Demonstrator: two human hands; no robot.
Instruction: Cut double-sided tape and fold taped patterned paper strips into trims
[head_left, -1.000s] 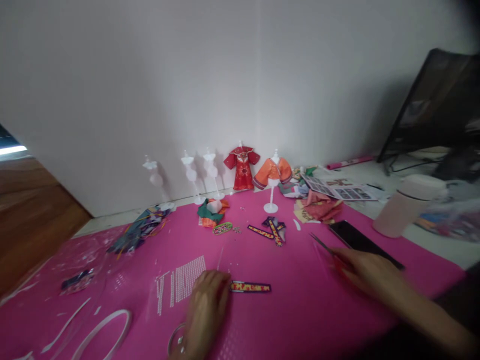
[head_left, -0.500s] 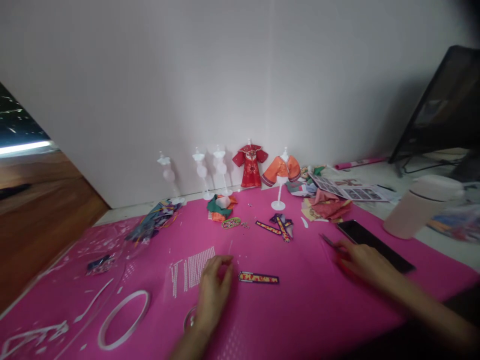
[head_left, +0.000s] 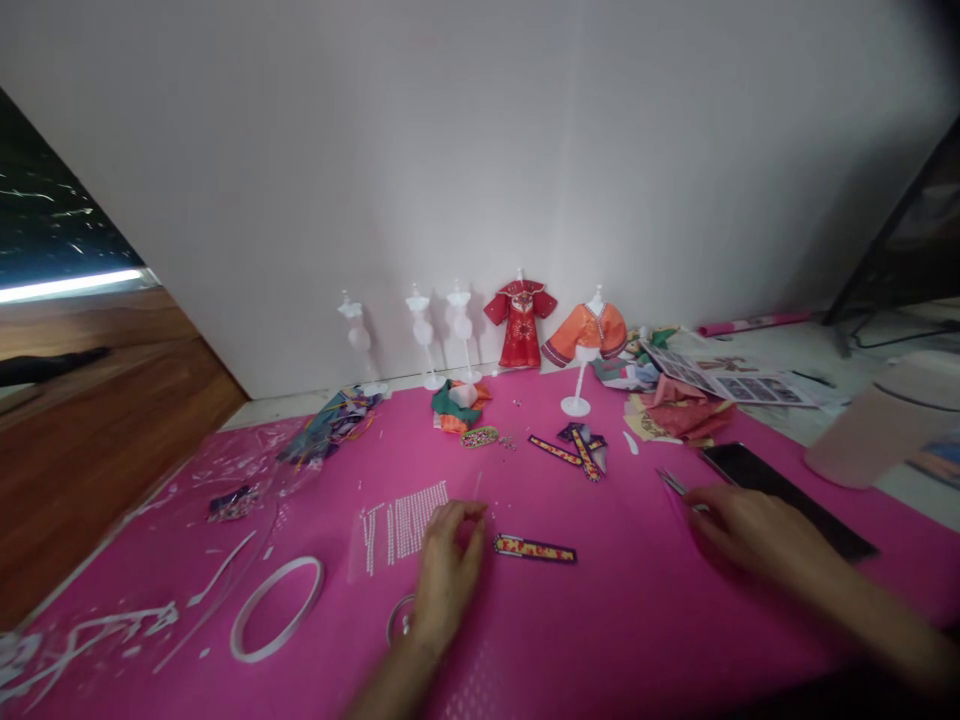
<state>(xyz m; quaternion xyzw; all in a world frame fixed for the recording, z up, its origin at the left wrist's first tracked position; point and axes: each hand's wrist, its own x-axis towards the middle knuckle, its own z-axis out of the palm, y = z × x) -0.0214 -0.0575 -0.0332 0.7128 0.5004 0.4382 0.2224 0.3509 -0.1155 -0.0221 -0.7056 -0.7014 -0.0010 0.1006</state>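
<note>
My left hand [head_left: 450,565] rests on the pink mat with its fingers bent and the thumb apart; nothing shows in it. Beside its fingertips is a clear sheet of white pearl strips [head_left: 411,525]. To its right lies a patterned yellow and red fabric strip [head_left: 536,549] with a dark border. A round ring-shaped item [head_left: 400,618] is partly hidden behind my left wrist. My right hand [head_left: 739,525], low over the mat near the phone [head_left: 787,500], is closed around a slim metal tool with two pointed tips [head_left: 673,482]; its rear part is hidden.
Several small white mannequins [head_left: 421,330] stand along the wall, near a red dress [head_left: 520,325] and an orange jacket [head_left: 589,332] on stands. Fabric scraps [head_left: 679,405], more strips [head_left: 555,450], a white tape ring [head_left: 238,635] and a pale tumbler [head_left: 885,425] lie or stand around.
The whole view has shifted, so things appear farther right. The tool in my right hand now shows two separate tips. My left hand stays beside the pearl sheet.
</note>
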